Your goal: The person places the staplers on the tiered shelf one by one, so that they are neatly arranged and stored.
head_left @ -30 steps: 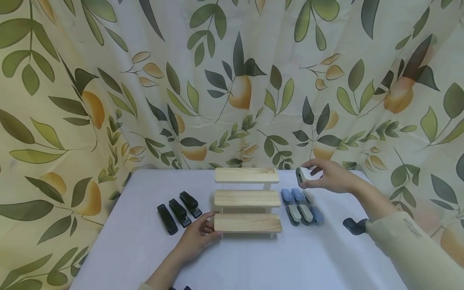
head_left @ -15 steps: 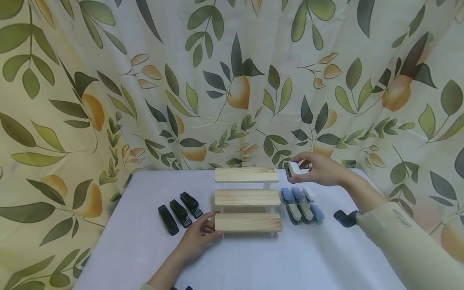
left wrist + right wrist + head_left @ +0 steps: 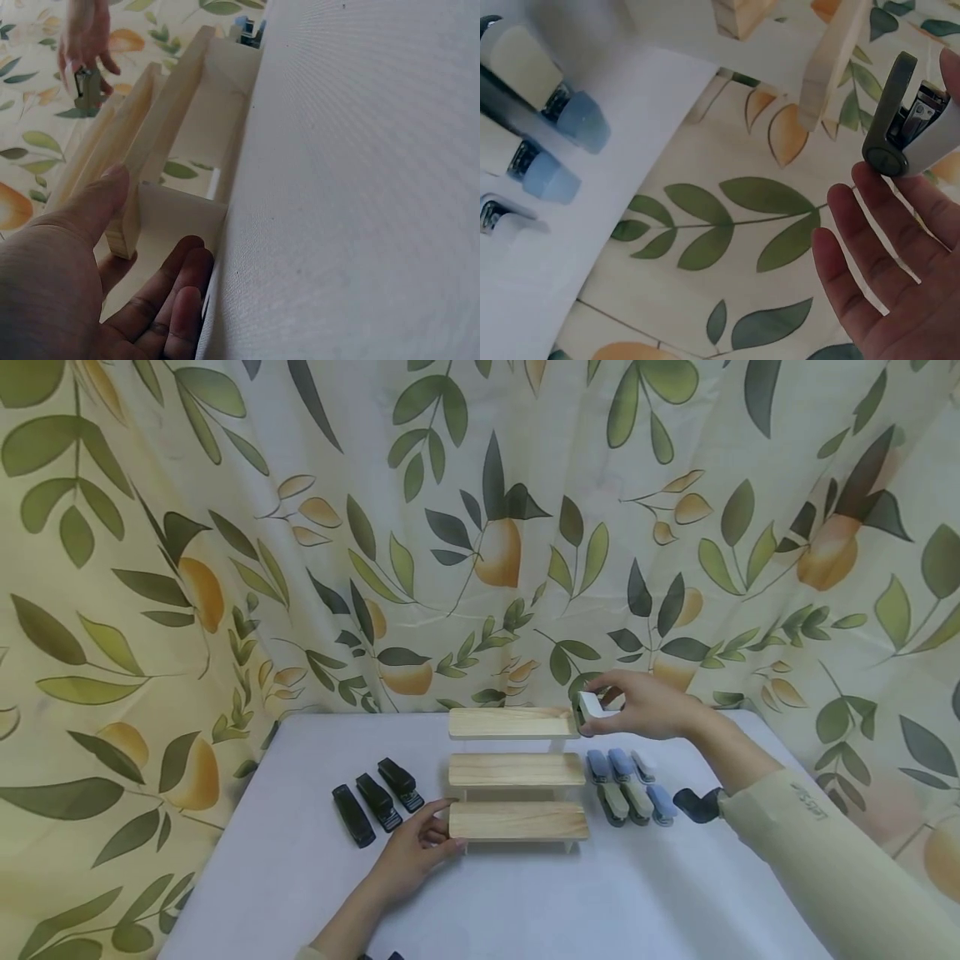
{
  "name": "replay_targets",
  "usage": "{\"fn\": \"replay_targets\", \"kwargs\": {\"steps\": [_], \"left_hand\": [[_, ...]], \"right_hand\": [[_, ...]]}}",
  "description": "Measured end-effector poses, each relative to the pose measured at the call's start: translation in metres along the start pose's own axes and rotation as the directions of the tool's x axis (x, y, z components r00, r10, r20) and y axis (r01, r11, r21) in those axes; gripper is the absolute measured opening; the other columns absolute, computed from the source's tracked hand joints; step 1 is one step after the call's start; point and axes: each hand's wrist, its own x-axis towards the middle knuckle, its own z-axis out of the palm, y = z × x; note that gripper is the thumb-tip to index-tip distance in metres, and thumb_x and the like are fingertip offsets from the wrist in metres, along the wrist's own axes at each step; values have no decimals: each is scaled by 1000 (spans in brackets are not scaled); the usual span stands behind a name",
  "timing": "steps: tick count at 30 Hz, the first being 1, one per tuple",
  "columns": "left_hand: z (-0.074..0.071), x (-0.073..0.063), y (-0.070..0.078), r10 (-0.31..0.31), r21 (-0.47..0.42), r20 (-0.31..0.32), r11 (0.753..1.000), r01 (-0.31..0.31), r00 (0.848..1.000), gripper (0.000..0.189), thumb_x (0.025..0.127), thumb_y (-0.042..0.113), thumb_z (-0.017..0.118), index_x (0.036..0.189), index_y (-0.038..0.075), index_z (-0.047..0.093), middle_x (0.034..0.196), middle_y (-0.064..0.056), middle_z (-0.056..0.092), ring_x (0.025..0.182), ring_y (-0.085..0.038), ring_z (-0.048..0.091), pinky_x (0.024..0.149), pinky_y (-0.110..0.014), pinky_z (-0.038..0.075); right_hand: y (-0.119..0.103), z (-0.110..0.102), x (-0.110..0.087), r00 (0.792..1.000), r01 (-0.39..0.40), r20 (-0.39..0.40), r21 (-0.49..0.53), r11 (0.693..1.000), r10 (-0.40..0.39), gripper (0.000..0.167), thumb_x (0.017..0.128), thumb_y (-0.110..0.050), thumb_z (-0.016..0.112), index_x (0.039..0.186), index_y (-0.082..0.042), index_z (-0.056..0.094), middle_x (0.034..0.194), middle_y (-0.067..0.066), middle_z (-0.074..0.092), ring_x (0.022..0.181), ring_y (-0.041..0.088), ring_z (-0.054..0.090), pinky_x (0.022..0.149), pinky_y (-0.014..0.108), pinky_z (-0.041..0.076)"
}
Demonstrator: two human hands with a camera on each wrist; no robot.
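My right hand (image 3: pixel 651 703) pinches a small white and grey-green stapler (image 3: pixel 891 124) at the right end of the top step of a three-step wooden stand (image 3: pixel 517 821). In the right wrist view the stapler's metal inner part shows between its two arms, and the other fingers are spread below it. My left hand (image 3: pixel 408 857) grips the left end of the lowest step. Its thumb lies on the board (image 3: pixel 124 221) and a finger is under it, in the left wrist view.
Several blue, white and grey staplers (image 3: pixel 637 802) lie in two rows right of the stand. To the left are 3 black staplers (image 3: pixel 353 816) on the white tablecloth (image 3: pixel 510 910). A leaf-patterned curtain (image 3: pixel 495 635) hangs behind the table.
My right hand has carried the stapler leftward and slightly down, from above the right-hand staplers to the end of the top step. The left hand keeps its hold on the stand.
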Motion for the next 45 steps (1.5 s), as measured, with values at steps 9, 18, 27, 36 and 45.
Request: {"fn": "replay_targets", "kwargs": {"steps": [9, 18, 27, 36, 45], "left_hand": [[0, 0, 2, 15, 7, 1, 1000, -15, 1000, 74, 89, 49, 79, 152, 24, 49, 106, 4, 72, 101, -13, 66, 88, -39, 52], [0, -1, 3, 10, 23, 4, 1000, -10, 1000, 75, 88, 49, 79, 152, 24, 49, 106, 5, 72, 100, -12, 66, 88, -39, 51], [-3, -2, 4, 6, 21, 10, 1000, -6, 1000, 73, 90, 45, 79, 152, 23, 49, 106, 3, 72, 99, -12, 66, 88, -38, 51], [-2, -1, 1, 2, 13, 9, 1000, -2, 1000, 73, 89, 48, 79, 152, 25, 49, 106, 4, 72, 99, -12, 66, 87, -37, 51], [-1, 0, 1, 6, 11, 5, 1000, -6, 1000, 73, 89, 48, 79, 152, 25, 50, 106, 5, 72, 100, -13, 66, 87, -37, 50]], "right_hand": [[-16, 1, 13, 999, 40, 9, 24, 999, -40, 65, 79, -50, 88, 128, -14, 67, 120, 3, 69, 115, 29, 66, 89, 45, 56], [-35, 4, 25, 996, 84, 22, 19, 996, -85, 60, 80, -51, 87, 126, -15, 70, 114, 3, 71, 112, 29, 66, 82, 39, 53], [-54, 9, 36, 994, 104, 43, 35, 994, -105, 64, 79, -52, 88, 129, -16, 69, 123, 1, 68, 118, 27, 64, 92, 47, 55], [-66, 16, 46, 988, 131, 73, 51, 990, -134, 65, 79, -48, 88, 131, -14, 69, 123, -1, 69, 117, 26, 64, 96, 47, 53], [-72, 25, 53, 985, 152, 72, 63, 986, -156, 71, 80, -45, 88, 137, -10, 65, 129, 4, 69, 118, 29, 64, 96, 48, 53]]}}
